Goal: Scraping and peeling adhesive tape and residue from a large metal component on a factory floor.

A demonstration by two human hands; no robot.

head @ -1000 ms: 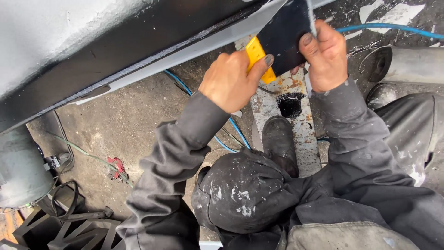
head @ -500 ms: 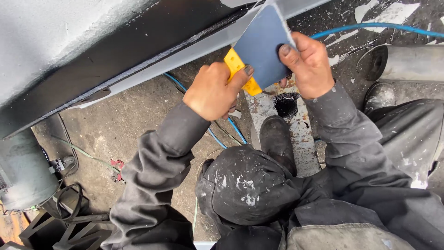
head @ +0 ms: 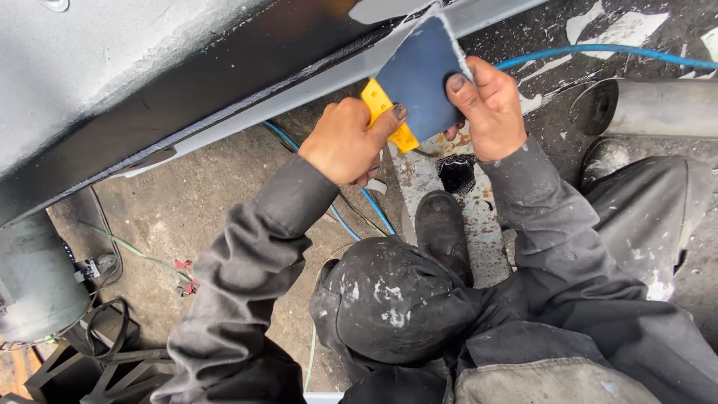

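My left hand (head: 342, 142) grips a small yellow plastic spreader (head: 377, 102), thumb pressed along its edge. My right hand (head: 490, 111) holds a dark blue-grey flat board (head: 419, 75) by its lower right edge, thumb on its face. The spreader lies against the board's lower left side. Both are raised close to the pale grey sill strip (head: 299, 96) under a grey vehicle body panel (head: 97, 67). Dark grey sleeves cover both arms.
My paint-spattered knee (head: 389, 299) and a black shoe (head: 441, 224) are below the hands. A blue hose (head: 598, 51) runs over the stained concrete floor. A grey metal pipe (head: 658, 105) lies at right. A grey cylinder (head: 30, 277) and black cables (head: 105, 329) sit at lower left.
Both hands have shifted left and slightly lower in view. The blue-grey board now shows more fully, and the spreader has stayed against its lower left side.
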